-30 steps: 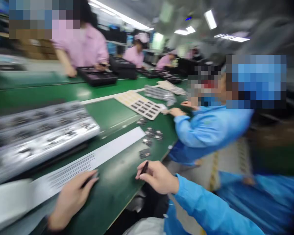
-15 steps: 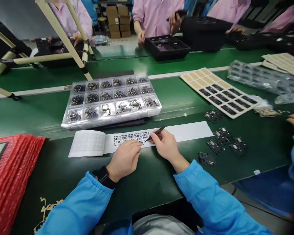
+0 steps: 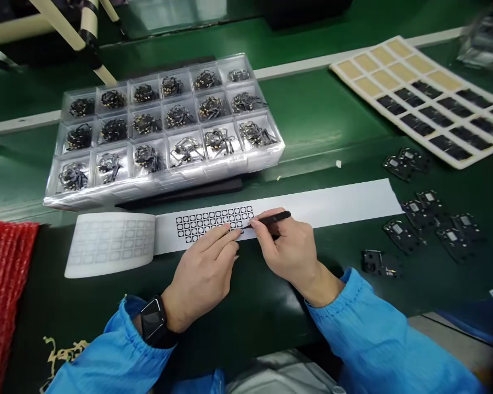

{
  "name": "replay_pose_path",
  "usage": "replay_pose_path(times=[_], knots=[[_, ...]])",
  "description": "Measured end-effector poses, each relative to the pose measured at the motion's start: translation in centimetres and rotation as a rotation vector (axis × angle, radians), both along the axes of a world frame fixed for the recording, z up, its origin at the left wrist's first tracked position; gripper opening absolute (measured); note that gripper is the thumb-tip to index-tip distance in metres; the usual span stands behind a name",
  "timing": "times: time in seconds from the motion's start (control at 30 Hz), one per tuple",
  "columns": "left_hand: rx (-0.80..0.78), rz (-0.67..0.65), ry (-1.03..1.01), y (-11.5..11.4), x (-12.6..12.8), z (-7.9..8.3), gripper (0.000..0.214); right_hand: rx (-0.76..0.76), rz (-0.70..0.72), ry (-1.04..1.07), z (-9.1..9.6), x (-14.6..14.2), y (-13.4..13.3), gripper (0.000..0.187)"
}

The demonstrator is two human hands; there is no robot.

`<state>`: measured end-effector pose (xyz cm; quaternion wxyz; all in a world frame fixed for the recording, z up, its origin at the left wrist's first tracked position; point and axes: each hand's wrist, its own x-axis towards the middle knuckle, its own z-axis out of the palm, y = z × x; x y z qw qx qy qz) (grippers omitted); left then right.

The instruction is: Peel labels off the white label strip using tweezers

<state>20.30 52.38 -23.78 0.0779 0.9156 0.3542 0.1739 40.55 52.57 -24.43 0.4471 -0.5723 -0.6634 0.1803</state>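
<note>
The right hand [image 3: 290, 249] is closed around a slim black tweezer-like tool [image 3: 269, 220], pinching it between thumb and fingers, with the tool's tip resting on the long white paper strip printed with a grid of small black square rings [image 3: 213, 220]. The tip meets the strip at the right end of the grid's lower rows. The left hand [image 3: 201, 276] lies palm down with fingers extended and loosely together, holding nothing; its fingertips [image 3: 230, 232] press on the near edge of the strip, just left of the tool tip and touching the bottom row of the grid. A black smartwatch [image 3: 152, 320] sits on the left wrist, at the cuff of a blue sleeve [image 3: 110, 355]. The strip lies flat on the dark green work surface [image 3: 324, 126], running left to right; its left end is a curled portion showing faint empty outlines. Directly behind the strip stands a clear plastic compartment tray holding small dark wire-and-metal parts [image 3: 164, 128]. To the right of the strip, several flat black rectangular modules [image 3: 429, 224] lie scattered on the work surface. Behind these lies a cream-coloured card sheet with rows of tan and black rectangular pads [image 3: 419, 96]. To the left of the strip, a red ribbed mat [image 3: 6, 284] is partly in view.
</note>
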Motion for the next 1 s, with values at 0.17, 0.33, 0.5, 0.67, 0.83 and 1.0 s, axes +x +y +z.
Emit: replay_pose_path(times=[0.17,0.33,0.5,0.67,0.83,1.0], knots=[[-0.041,-0.004,-0.001,-0.1,-0.2,-0.3,0.018,-0.046,0.0,0.003,-0.2,0.1,-0.1,0.007],[-0.049,0.001,-0.016,-0.2,-0.4,-0.4,0.017,-0.056,-0.012,0.049,-0.2,0.2,0.0,0.007],[-0.064,0.002,-0.031,-0.2,-0.5,-0.4,0.017,-0.107,0.0,0.097,-0.3,0.2,0.0,0.009],[-0.087,0.027,-0.104,-0.3,-0.7,-0.4,0.018,-0.144,0.025,0.193,-0.1,0.1,-0.1,0.01],[-0.181,0.12,-0.134,-0.4,-1.1,-0.6,0.016,-0.276,0.042,0.417,0.1,0.3,-0.3,0.013],[-0.181,0.127,-0.248,-0.5,-1.1,-0.4,0.019,-0.3,0.08,0.615,1.2,0.5,-0.5,0.01]])
